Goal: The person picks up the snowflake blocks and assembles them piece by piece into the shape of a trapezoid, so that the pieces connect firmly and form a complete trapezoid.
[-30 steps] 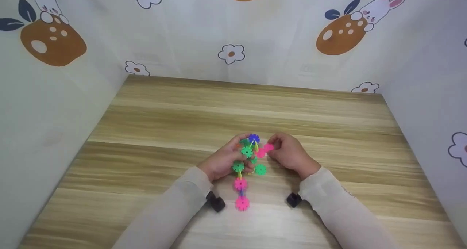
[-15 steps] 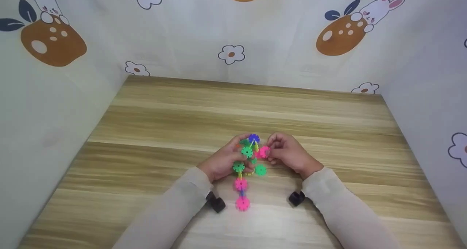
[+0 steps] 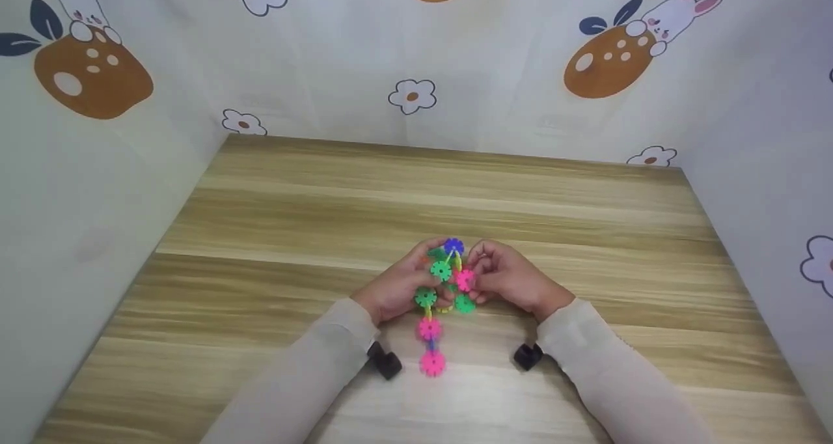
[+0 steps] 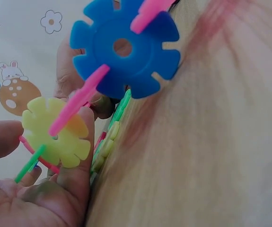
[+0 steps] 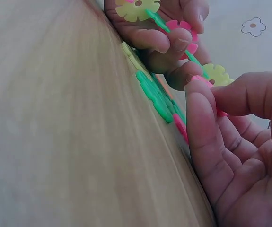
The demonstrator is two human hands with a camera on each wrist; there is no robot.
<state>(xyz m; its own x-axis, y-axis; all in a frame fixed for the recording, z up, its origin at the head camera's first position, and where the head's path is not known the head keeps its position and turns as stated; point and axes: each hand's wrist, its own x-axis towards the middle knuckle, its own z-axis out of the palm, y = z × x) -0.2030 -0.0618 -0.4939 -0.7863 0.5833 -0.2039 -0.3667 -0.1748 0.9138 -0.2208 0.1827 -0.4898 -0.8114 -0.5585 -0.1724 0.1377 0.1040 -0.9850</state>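
a pale printed cloth stands behind a wood-grain table. above the table are two hands, nearly meeting: the left hand, curled round part of a chain, and the right hand, its thumb and finger pinching a pink disc.

the chain is made of flat plastic discs with notched rims and a hole in the middle, slotted together so that some face the camera and others stand edge-on. it runs through the left hand's grip, and one length of it reaches past the palm toward the person, finishing in a bright pink end disc. in the left wrist view a big blue disc hangs beyond the fingers, and a yellow disc sits between thumb and fingers.

under the hands, near the fingertips, a loose green disc lies on the table. the pinched pink disc is between the hands, just beside the chain; i cannot tell whether it is slotted in.
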